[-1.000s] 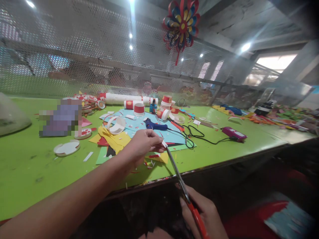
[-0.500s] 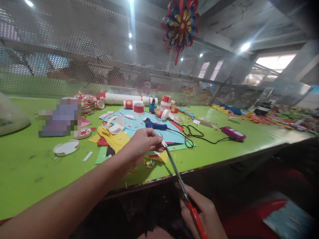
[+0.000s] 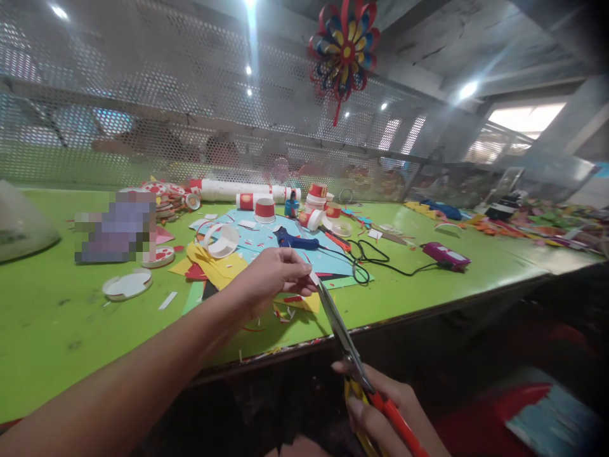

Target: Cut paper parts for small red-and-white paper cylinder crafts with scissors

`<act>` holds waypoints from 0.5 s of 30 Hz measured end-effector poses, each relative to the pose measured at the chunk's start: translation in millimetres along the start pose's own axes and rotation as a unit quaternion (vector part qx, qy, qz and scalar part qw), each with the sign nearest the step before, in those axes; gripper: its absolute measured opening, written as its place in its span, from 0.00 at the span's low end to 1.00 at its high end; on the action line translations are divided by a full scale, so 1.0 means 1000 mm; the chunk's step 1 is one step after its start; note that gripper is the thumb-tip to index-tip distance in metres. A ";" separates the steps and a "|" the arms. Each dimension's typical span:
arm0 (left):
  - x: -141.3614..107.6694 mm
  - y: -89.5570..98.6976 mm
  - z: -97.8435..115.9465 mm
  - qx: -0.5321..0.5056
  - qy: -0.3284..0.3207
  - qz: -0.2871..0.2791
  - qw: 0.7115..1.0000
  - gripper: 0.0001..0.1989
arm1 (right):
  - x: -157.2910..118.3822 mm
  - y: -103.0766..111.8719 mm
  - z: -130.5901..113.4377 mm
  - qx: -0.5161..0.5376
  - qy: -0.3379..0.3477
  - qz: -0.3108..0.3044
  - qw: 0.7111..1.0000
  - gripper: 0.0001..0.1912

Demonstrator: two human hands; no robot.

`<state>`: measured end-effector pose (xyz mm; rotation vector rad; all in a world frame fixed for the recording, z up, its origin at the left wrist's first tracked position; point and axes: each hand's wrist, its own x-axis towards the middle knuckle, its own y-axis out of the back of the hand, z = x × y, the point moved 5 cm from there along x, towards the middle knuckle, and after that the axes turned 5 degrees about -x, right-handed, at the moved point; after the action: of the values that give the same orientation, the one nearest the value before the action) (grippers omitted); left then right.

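My left hand point(image 3: 280, 273) pinches a small piece of white paper point(image 3: 314, 278) above the front part of the table. Around the handles of a pair of scissors point(image 3: 339, 324) my right hand point(image 3: 387, 406) is closed; one handle is red, the other yellow. The scissors' tips meet the white paper just beside my left fingertips, and the blades look slightly parted. Beneath my left hand lie yellow paper sheets point(image 3: 216, 265) and small scraps. Behind it a blue glue gun point(image 3: 299, 240) rests on a light blue sheet point(image 3: 247, 233).
Red-and-white paper cups point(image 3: 265, 209) and a long white stack of cups point(image 3: 238, 190) stand farther back. A black cable runs to a purple box point(image 3: 446, 255) on the right. Cut cup pieces point(image 3: 127, 284) lie at left. A perforated metal screen point(image 3: 157, 114) rises behind the green table point(image 3: 42, 336).
The scissors' handles have spread apart, so the yellow one now shows, and the blades have opened a little. My left hand has barely shifted.
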<state>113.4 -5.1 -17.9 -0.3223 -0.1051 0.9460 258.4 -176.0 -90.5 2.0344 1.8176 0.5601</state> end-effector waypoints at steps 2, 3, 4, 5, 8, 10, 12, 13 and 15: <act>0.000 0.000 0.001 0.000 0.005 -0.001 1.000 0.10 | 0.003 -0.003 0.006 0.015 -0.024 -0.025 0.999 0.19; -0.001 -0.001 0.001 -0.002 0.007 -0.001 1.000 0.10 | 0.004 -0.005 0.009 0.021 -0.032 -0.028 0.999 0.19; -0.001 0.000 0.001 -0.003 0.010 0.000 1.000 0.10 | 0.005 -0.006 0.011 0.025 -0.036 -0.025 0.999 0.20; -0.001 0.000 0.001 -0.004 0.014 0.001 1.000 0.10 | 0.006 -0.006 0.014 0.027 -0.041 -0.015 0.999 0.20; -0.002 -0.001 0.000 -0.001 0.021 -0.001 1.000 0.09 | 0.006 -0.008 0.020 0.029 -0.056 0.002 0.998 0.21; -0.002 -0.001 0.000 0.003 0.023 -0.007 1.000 0.09 | 0.005 -0.008 0.021 0.028 -0.062 0.008 0.998 0.21; -0.002 -0.001 0.000 0.006 0.024 -0.013 1.000 0.09 | 0.004 -0.006 0.019 0.020 -0.052 0.013 0.998 0.21; -0.001 -0.001 -0.001 0.007 0.023 -0.016 1.000 0.10 | 0.004 -0.004 0.019 0.015 -0.047 0.015 0.999 0.20; -0.001 -0.001 -0.001 0.012 0.021 -0.020 0.999 0.09 | 0.005 -0.003 0.017 0.008 -0.030 0.018 0.999 0.20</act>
<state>113.7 -6.4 -18.4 -0.3175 -0.0611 0.8994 265.3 -171.2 -106.1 2.0760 1.7596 0.4910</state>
